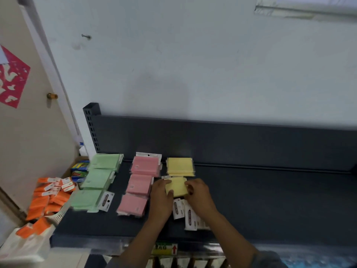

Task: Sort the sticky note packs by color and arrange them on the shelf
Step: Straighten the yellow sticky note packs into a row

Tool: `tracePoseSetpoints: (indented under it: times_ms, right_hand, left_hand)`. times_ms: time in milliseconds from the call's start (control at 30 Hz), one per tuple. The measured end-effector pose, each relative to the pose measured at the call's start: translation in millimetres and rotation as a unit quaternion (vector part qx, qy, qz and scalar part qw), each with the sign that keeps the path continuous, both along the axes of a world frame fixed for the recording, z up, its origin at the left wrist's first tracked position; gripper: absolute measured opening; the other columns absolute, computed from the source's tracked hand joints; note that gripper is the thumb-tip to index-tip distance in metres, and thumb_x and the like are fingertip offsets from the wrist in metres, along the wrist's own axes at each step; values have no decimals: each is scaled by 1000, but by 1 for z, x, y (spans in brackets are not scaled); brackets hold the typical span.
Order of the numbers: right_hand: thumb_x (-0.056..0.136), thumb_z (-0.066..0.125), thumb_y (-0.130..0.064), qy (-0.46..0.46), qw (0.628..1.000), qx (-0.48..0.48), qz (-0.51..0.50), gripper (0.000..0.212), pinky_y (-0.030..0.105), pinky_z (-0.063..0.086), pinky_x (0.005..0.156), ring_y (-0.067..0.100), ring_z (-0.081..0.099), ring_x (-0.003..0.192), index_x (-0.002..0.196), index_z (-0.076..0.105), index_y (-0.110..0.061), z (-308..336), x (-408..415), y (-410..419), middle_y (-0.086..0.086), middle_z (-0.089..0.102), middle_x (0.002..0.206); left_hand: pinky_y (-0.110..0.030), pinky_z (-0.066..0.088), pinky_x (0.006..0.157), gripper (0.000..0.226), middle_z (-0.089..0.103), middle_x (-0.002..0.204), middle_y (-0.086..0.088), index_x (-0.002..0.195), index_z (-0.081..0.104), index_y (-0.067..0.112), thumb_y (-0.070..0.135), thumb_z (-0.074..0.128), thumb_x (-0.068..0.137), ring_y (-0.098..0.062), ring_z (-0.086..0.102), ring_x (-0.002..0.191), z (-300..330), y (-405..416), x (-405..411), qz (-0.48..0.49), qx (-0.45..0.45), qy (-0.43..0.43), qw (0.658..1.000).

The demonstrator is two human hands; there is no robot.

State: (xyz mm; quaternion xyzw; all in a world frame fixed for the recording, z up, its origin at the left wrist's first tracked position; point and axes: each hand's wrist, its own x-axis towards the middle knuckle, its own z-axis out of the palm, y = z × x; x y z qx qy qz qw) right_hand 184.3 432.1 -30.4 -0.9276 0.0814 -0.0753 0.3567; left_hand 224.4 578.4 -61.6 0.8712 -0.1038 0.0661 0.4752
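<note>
Yellow pack (176, 187): we pinch it between left hand (161, 192) and right hand (198, 192), fingers curled on its sides, just front of yellow stack (180, 166) toward shelf (270, 200) back edge.

Dark grey metal shelf (270, 200) lay bare to the right; green packs (96, 180) & pink packs (139, 182) crowded the left.
</note>
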Motion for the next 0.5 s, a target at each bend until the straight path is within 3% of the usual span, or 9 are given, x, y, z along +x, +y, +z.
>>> tracePoseSetpoints:
  times_ms: [100,200,333,500]
  right_hand:
    - [80,66,13,-13,996,86,-4,38,18,55,83,12,66,97,110,71,-10,1,-1,-2,2,63,107]
    - [78,63,18,-8,986,164,3,49,14,53,81,4,66,98,117,68,-12,-2,-4,-4,6,66,113]
    - [76,63,19,1,978,208,22,60,19,54,90,9,65,112,122,63,-20,-5,-4,-9,4,66,121]
    - [80,66,16,14,973,228,45,57,19,53,92,4,65,110,115,63,-28,6,-11,-11,-5,69,116]
  left_hand:
    - [-25,41,96,30,62,129,-9,123,64,13,4,61,95,-24,56,117,-6,1,0,-2,-17,8,1000]
    - [-27,47,87,35,67,121,-11,131,62,17,10,60,97,-24,61,107,-7,1,-2,-2,-27,21,999]
    - [-31,49,91,38,67,122,-11,134,61,17,14,63,96,-23,62,108,-7,-1,2,1,-28,27,999]
    - [-27,44,85,38,66,121,-5,133,59,13,13,64,96,-20,61,108,3,-6,1,20,-58,23,998]
